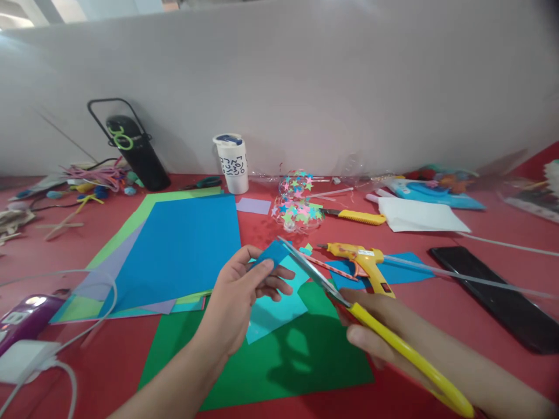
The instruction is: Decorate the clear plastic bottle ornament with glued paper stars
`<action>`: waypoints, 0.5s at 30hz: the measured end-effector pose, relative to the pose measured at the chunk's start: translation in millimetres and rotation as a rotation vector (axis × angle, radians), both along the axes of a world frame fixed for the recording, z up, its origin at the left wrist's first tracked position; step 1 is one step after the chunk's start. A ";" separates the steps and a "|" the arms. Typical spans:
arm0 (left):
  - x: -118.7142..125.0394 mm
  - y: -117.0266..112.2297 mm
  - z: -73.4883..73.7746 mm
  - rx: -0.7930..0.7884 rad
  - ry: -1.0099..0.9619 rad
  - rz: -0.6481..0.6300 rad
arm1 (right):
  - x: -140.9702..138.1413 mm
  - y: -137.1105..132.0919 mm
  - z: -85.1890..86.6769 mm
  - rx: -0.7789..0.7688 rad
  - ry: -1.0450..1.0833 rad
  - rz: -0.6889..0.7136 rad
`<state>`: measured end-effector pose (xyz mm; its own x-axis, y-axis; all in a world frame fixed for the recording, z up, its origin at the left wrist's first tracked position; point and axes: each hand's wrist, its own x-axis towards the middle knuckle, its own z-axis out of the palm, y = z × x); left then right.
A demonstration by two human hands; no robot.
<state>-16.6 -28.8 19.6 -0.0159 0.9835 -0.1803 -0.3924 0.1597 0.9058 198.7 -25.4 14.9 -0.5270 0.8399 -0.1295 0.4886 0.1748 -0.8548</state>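
My left hand (238, 302) pinches a small blue paper piece (271, 254) above the table. My right hand (375, 331) grips yellow-handled scissors (332, 288); their blades reach up to the blue piece and meet its edge. Under the hands lie a light turquoise sheet (279, 305) and a large green sheet (297, 355). A yellow glue gun (364, 262) rests just beyond my right hand on a blue paper strip (399, 270).
A stack of coloured sheets, blue on top (179, 250), lies left. A white cup (231, 163), a clear bag of paper stars (297, 206), a yellow utility knife (356, 216), white paper (419, 215) and a black phone (498, 294) surround the work. Cables and a purple device (26, 314) sit at left.
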 end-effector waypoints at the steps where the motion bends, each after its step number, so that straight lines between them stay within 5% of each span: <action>1: 1.3 0.2 -0.1 -0.015 -0.023 0.006 | -1.8 -1.2 -0.6 -0.019 0.022 0.001; 7: 9.1 1.6 2.5 -0.043 0.082 0.001 | -0.4 2.6 -4.6 -0.126 0.106 0.078; 15: 18.9 0.5 28.3 0.080 0.209 -0.108 | 26.5 -3.2 -0.4 -0.062 0.137 0.071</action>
<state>2.3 -28.3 48.0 0.0611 0.9926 -0.1053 -0.1796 0.1147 0.9770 225.2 -28.6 14.5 -0.6010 0.7926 -0.1028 0.3547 0.1492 -0.9230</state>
